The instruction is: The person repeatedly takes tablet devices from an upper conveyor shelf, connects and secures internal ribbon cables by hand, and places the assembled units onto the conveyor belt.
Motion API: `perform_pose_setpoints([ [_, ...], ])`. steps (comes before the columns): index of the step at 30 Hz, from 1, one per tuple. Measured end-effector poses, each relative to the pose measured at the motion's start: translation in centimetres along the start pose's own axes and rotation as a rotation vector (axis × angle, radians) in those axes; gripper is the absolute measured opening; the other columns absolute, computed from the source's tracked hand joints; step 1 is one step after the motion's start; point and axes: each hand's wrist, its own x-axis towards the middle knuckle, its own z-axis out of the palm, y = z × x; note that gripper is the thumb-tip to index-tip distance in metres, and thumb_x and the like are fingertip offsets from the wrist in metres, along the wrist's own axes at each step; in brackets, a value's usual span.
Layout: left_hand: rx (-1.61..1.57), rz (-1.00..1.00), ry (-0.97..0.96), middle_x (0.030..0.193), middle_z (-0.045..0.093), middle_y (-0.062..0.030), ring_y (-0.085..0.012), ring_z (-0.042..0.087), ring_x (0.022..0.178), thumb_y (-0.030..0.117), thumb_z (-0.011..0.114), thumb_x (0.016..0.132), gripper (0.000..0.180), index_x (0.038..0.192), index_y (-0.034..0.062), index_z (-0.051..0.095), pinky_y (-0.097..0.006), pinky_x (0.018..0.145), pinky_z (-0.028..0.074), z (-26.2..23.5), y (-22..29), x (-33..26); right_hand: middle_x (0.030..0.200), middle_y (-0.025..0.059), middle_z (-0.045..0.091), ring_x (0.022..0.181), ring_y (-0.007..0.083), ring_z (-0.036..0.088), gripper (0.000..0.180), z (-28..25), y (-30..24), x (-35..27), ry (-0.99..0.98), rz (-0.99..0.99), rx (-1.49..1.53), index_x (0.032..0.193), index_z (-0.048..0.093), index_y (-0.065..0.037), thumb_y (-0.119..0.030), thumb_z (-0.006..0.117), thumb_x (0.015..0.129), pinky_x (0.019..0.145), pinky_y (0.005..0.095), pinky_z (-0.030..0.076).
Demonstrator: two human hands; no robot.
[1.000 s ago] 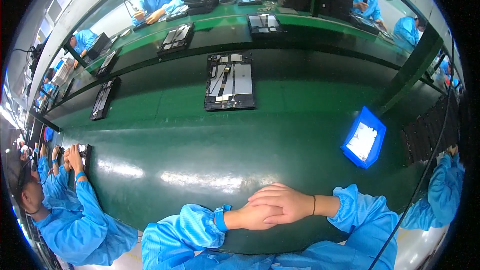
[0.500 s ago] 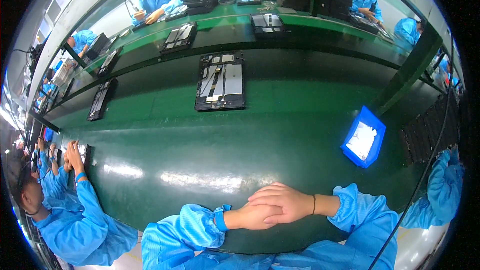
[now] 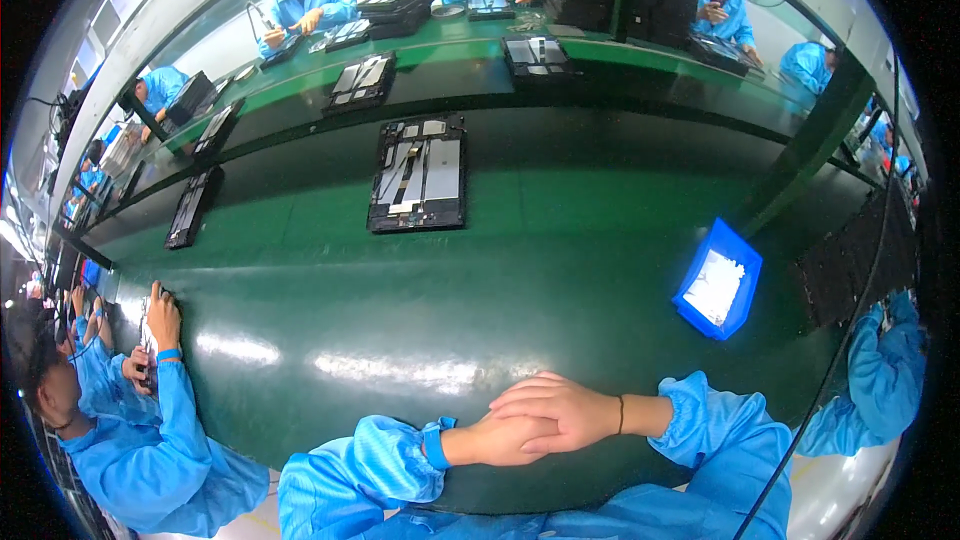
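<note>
My left hand [image 3: 503,443] lies at the near edge of the green table, its fingers mostly hidden. Across its back rests my right hand [image 3: 560,414], fingers stretched out flat and thumb apart. Neither hand has a tool or part visible in it. A blue band circles my left wrist and a thin dark cord my right. Ahead of both hands lies an opened tablet [image 3: 418,178], its grey battery panels and dark ribbon cable exposed. Right of my hands stands a blue plastic bin [image 3: 722,280] holding small white pieces.
Another opened tablet [image 3: 194,206] lies farther left. A co-worker [image 3: 150,440] at my left handles a device. Dark stacked trays [image 3: 855,265] stand at the right, beside another person's sleeve [image 3: 885,370]. A black cable [image 3: 845,340] hangs at the right. Beyond a green post [image 3: 810,145], more people work.
The nearest opened tablet has shifted left relative to the blue bin. The co-worker at my left has moved both hands onto a device. My hands keep the same overlapped pose.
</note>
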Motion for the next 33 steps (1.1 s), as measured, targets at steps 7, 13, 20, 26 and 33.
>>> perform_pose_setpoints([
  [7, 0.027, 0.031, 0.042, 0.098, 0.066, -0.0182, -0.0356, 0.062, 0.095, 0.011, 0.062, 0.079, 0.023, 0.099, 0.0018, 0.068, -0.041, 0.082, 0.05, 0.6, -0.3, 0.5, 0.135, 0.008, 0.054, 0.123, 0.0271, 0.049, 0.053, -0.4, 0.2, -0.5, 0.018, -0.007, 0.01, 0.13, 0.056, -0.009, -0.035, 0.067, 0.085, 0.103, 0.0408, 0.034],
  [13, 0.013, 0.01, 0.009, 0.097, 0.066, -0.0179, -0.0356, 0.062, 0.095, 0.01, 0.062, 0.079, 0.022, 0.099, 0.0017, 0.068, -0.041, 0.082, 0.05, 1.0, -0.7, 0.8, 0.135, 0.0081, 0.054, 0.123, 0.0273, 0.05, 0.053, -0.7, 0.4, -0.8, 0.023, -0.007, 0.021, 0.129, 0.057, -0.008, -0.036, 0.067, 0.085, 0.103, 0.0406, 0.034],
  [20, 0.026, 0.034, 0.054, 0.096, 0.066, -0.018, -0.0358, 0.062, 0.095, 0.009, 0.062, 0.079, 0.021, 0.098, 0.0019, 0.069, -0.042, 0.082, 0.05, 0.9, -0.4, 0.9, 0.134, 0.0079, 0.055, 0.123, 0.0273, 0.05, 0.053, -0.6, 0.4, -0.9, 0.025, -0.002, 0.024, 0.128, 0.057, -0.008, -0.037, 0.068, 0.085, 0.102, 0.0407, 0.034],
  [26, 0.034, 0.004, 0.023, 0.096, 0.066, -0.018, -0.0363, 0.062, 0.095, 0.008, 0.061, 0.079, 0.021, 0.097, 0.0019, 0.069, -0.042, 0.082, 0.05, 1.0, -0.6, 0.8, 0.134, 0.0078, 0.055, 0.123, 0.0273, 0.05, 0.052, -0.6, 0.4, -0.9, 0.025, -0.007, 0.022, 0.129, 0.057, -0.009, -0.036, 0.067, 0.085, 0.102, 0.0408, 0.035],
  [33, 0.014, 0.008, 0.022, 0.095, 0.066, -0.0178, -0.0356, 0.063, 0.093, 0.01, 0.062, 0.079, 0.021, 0.097, 0.0011, 0.068, -0.04, 0.081, 0.05, 1.1, -0.4, 1.2, 0.133, 0.0078, 0.056, 0.123, 0.0271, 0.05, 0.051, -0.9, 0.4, -1.2, 0.029, -0.005, 0.024, 0.128, 0.057, -0.009, -0.036, 0.068, 0.085, 0.102, 0.0403, 0.035],
])
